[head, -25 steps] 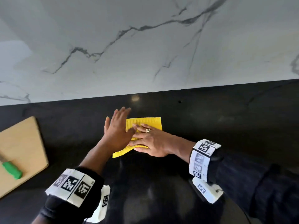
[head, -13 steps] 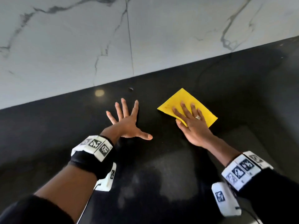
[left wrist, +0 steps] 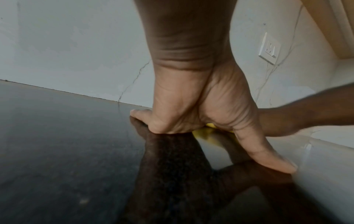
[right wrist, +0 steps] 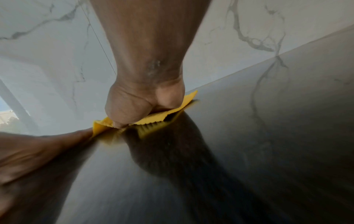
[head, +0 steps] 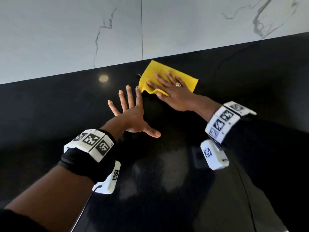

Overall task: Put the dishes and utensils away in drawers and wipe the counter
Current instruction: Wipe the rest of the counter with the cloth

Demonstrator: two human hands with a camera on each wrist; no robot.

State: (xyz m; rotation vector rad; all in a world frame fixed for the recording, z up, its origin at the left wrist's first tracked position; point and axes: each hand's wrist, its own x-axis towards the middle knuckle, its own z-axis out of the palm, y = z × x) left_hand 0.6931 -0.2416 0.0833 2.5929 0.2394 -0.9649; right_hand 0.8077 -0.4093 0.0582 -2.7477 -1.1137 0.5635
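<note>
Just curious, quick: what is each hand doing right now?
Left hand: open, fingers spread, flat on the black counter, holding nothing.
Right hand: open, straight fingers pressing the yellow cloth onto the counter.

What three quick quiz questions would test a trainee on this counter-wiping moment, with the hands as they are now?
1. True or false: the left hand presses on the yellow cloth.
2. Which hand wears the ring?
3. Multiple choice: the cloth lies A) beside a cutting board, B) on the black counter close to the marble wall, C) in a drawer.

Key:
1. False. The left hand lies spread flat on the bare counter beside the cloth; its index fingertip is at the cloth's edge, contact unclear.
2. The right hand, flat on the cloth.
3. B.
</note>
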